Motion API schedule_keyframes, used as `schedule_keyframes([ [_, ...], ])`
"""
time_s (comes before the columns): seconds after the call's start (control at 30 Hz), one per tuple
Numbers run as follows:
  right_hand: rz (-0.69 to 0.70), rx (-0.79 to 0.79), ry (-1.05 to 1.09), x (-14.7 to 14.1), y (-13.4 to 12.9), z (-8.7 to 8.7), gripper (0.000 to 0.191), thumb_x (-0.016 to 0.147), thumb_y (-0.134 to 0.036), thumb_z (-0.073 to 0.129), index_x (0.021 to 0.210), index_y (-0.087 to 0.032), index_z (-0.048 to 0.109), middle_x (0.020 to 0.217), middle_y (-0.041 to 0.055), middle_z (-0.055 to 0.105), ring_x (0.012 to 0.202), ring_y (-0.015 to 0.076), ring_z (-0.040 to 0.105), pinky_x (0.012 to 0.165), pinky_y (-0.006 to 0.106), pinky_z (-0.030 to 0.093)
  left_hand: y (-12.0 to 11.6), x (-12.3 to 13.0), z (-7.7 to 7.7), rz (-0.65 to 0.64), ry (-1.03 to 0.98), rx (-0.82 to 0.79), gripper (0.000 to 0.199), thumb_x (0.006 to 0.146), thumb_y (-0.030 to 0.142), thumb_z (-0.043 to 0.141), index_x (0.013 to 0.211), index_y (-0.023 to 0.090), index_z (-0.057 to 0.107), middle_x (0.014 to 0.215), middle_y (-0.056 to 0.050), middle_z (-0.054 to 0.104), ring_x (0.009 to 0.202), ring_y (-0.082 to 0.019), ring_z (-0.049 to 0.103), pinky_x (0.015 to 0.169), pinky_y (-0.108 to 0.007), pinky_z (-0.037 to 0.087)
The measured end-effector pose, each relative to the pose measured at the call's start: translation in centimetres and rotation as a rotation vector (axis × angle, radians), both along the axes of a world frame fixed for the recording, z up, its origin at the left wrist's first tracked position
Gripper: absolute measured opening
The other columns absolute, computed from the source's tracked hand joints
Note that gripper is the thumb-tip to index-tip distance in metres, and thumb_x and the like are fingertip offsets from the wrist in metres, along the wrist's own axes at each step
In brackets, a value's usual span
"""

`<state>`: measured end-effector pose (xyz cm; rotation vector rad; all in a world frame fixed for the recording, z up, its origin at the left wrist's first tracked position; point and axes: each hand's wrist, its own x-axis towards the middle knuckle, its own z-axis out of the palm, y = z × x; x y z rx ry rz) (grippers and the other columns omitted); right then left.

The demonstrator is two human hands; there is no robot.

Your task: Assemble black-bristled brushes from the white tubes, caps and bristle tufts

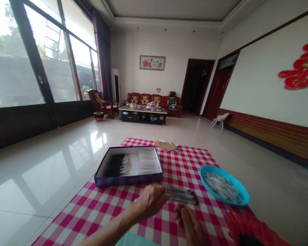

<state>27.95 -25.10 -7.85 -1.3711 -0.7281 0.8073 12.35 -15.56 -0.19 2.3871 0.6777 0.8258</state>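
My left hand [154, 200] is closed, thumb and fingers pressed together, over the middle of the checked cloth. Right beside its fingertips lies a small row of clear pens [182, 195] with black ends pointing right. I cannot make out what the left fingers hold; a small pale bit shows behind the wrist. Lower and to the right, my right hand [188, 222] has its fingers curled in a pinch, and what is in them is hidden. Beyond the left hand, a dark blue box [128, 179] holds black-ended pens [116, 165] on its left and white, slim pieces [148, 161] on its right.
A blue basin [204, 181] with many clear, slim pieces [222, 186] stands on the right. Red plastic [251, 227] with black pieces [247, 239] lies at the lower right. Torn cardboard [166, 146] rests at the far side of the pink checked cloth [92, 212].
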Motion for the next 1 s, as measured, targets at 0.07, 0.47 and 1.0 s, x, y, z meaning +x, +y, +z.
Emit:
schedule_keyframes([
  [0.07,0.049,0.019,-0.003,0.1,-0.2,0.4,0.048,0.067,-0.065,0.060,0.089,-0.024,0.071,0.079,0.0036,0.070,0.072,0.0239,0.065,0.063,0.031,0.053,-0.9,1.8,-0.7,-0.053,-0.273,-0.287,0.045,0.095,0.045,0.031,0.085,0.015,0.063,0.066,-0.002,0.058,0.060,-0.011,0.051,0.059,-0.022,0.041],
  [0.47,0.130,0.027,-0.036,-0.4,-0.7,1.4,0.040,0.069,-0.055,0.064,0.088,-0.021,0.072,0.063,0.0009,0.067,0.060,0.0197,0.061,0.053,0.027,0.046,0.6,3.8,-4.3,0.244,-0.734,-0.862,0.057,0.083,0.058,0.045,0.116,0.013,0.055,0.085,-0.007,0.061,0.067,-0.014,0.057,0.051,-0.023,0.044],
  [1.0,-0.056,0.039,0.143,0.8,-0.2,0.3,0.039,0.065,-0.050,0.071,0.085,-0.018,0.067,0.061,-0.0017,0.064,0.058,0.0156,0.059,0.054,0.024,0.047,-3.3,3.9,-6.0,0.250,0.157,0.479,0.005,0.086,0.021,0.052,0.086,0.024,0.057,0.077,0.000,0.059,0.071,-0.018,0.050,0.066,-0.032,0.035],
])
